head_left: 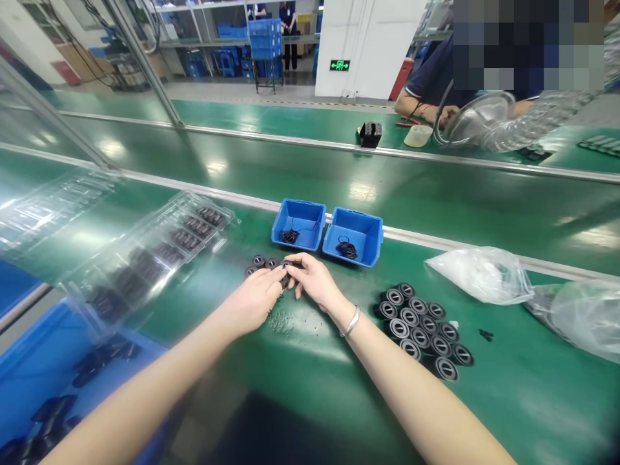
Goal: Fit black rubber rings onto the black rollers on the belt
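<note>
Near the middle of the green table, my left hand (256, 296) and my right hand (310, 279) meet around a small black round part (285, 266). Fingers of both hands are closed on it and cover most of it. Just left of the fingertips stand several small black round parts (258, 261). Tiny clear bits (283, 321) lie scattered below the hands. Behind the hands are two blue bins, the left bin (317, 242) and the right bin (375, 253), each with thin black rings inside. A group of black cylinders (419, 337) stands right of my right forearm.
A clear tray (188, 266) with black parts lies at left, beside a large blue crate (36, 336) at the lower left. Plastic bags (479, 274) rest at right, near small black pieces (485, 334). Across the table, a person's arm (419, 108) is near a clear hose (542, 123).
</note>
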Tool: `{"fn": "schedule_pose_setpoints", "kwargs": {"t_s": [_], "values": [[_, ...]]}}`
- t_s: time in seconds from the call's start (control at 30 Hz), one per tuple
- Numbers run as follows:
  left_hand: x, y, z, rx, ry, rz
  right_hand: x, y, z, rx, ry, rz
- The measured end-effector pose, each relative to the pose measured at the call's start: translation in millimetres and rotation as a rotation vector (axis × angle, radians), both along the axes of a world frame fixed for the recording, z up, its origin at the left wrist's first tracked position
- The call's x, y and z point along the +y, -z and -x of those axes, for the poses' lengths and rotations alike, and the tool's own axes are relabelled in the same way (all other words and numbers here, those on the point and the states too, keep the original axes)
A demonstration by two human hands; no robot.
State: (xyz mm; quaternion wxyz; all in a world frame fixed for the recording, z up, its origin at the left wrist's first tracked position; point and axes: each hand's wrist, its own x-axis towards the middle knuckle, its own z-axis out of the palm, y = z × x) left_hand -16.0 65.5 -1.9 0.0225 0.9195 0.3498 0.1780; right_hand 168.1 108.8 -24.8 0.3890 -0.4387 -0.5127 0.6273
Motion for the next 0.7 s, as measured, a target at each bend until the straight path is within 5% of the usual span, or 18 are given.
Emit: {"fn": "schedule_pose_setpoints", "kwargs": {"t_s": [0.47,0.6,0.7], "values": [[-7.3,12.2,-6.1,-0.137,-0.052,0.057,-4.8,5.5,-1.0,-0.001,0.010,-0.030],[-4.9,6.8,-7.1,-0.206,-0.073,0.094,-3.7,5.7,0.2,-0.022,0.004,-0.033],[-6.4,-1.9,1.7,-0.309,-0.206,0.107,-5.3,4.5,-0.1,-0.049,0.014,-0.049]]}}
